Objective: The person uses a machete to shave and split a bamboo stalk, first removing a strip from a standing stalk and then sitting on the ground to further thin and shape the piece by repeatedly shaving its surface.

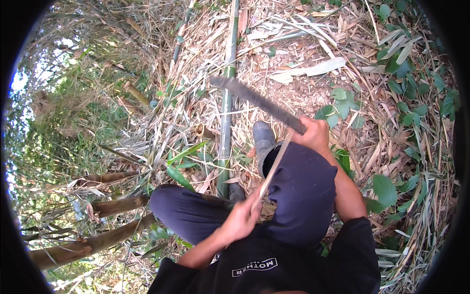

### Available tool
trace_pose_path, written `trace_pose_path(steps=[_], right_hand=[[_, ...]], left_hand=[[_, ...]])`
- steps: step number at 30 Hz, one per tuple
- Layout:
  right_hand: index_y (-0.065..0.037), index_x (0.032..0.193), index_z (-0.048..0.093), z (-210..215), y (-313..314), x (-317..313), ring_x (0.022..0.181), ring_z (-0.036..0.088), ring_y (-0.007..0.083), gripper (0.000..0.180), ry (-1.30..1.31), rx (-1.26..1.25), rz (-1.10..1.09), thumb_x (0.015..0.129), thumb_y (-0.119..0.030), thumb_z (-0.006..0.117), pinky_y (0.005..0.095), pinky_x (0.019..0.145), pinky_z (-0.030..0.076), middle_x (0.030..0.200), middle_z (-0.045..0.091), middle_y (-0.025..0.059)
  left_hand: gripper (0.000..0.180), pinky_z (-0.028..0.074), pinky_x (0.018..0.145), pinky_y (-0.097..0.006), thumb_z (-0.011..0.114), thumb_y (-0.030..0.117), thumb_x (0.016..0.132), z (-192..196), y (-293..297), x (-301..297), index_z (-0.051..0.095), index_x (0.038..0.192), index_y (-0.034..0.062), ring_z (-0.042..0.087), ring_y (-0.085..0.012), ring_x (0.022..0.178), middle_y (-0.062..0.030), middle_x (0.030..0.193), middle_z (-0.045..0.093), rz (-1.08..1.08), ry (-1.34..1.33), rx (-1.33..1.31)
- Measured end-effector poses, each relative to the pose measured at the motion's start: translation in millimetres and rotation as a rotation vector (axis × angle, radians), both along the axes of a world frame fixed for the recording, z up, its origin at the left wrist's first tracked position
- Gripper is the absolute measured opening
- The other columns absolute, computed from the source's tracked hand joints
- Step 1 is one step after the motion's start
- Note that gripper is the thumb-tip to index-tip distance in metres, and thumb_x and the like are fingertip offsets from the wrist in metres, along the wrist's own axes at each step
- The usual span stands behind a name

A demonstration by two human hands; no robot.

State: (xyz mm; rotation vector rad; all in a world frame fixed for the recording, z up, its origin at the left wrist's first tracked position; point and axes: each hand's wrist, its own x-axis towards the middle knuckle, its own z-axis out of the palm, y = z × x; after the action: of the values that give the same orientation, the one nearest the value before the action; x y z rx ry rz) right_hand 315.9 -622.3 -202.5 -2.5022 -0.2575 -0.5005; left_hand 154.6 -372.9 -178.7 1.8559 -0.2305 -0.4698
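Observation:
My right hand (313,134) is closed round the handle of a machete (259,100), its long dark blade reaching up and to the left. Below it, my left hand (241,218) grips a thin pale strip (277,164), apparently split bamboo. The strip slants across the inner side of my right knee, its upper end meeting the blade near my right hand. Whether the edge is cutting into it I cannot tell. Some motion blur softens my left hand and the blade. Most of the machete's handle is hidden in my fist.
A long green bamboo pole (226,117) lies on the ground ahead, passing under the blade's tip and beside my boot (264,134). Cut bamboo stumps (120,206) stand at the left. Dry leaves and pale sheaths (325,67) litter the ground; green leafy plants (384,190) grow at right.

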Motion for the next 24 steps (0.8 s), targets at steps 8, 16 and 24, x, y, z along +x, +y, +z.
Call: trace_pose_path(steps=[8,16,24], right_hand=[[-0.011,0.072,0.069,14.2,9.4,11.0,0.058,0.066,0.0335,0.041,0.06,-0.138,-0.067,0.073,-0.052,0.071,0.047,0.057,0.052,0.06,0.064,0.0119],[-0.006,0.074,0.07,-15.8,9.0,-4.9,0.062,0.063,0.0414,0.028,0.26,0.317,-0.45,0.076,-0.035,0.071,0.047,0.059,0.05,0.06,0.062,0.0179],[-0.008,0.069,0.064,-2.9,11.0,-2.6,0.06,0.063,0.0359,0.025,0.076,0.211,-0.236,0.071,-0.032,0.073,0.0456,0.058,0.049,0.059,0.061,0.0129]], left_hand=[[0.056,0.041,0.057,-0.021,0.045,0.008,0.102,31.9,-8.9,37.7,0.028,0.155,0.0118,0.041,-0.0052,0.059,0.0019,0.078,0.054,0.213,0.05,-0.267],[0.05,0.035,0.039,-0.019,0.036,0.02,0.105,13.6,-23.1,71.1,0.025,0.153,0.0123,0.041,-0.0072,0.042,-0.0045,0.072,0.052,0.229,0.118,-0.514],[0.032,0.027,0.036,-0.02,0.036,0.017,0.102,18.1,-36.0,104.9,0.039,0.134,0.0129,0.032,-0.0052,0.042,0.0021,0.068,0.038,0.3,0.343,-0.614]])
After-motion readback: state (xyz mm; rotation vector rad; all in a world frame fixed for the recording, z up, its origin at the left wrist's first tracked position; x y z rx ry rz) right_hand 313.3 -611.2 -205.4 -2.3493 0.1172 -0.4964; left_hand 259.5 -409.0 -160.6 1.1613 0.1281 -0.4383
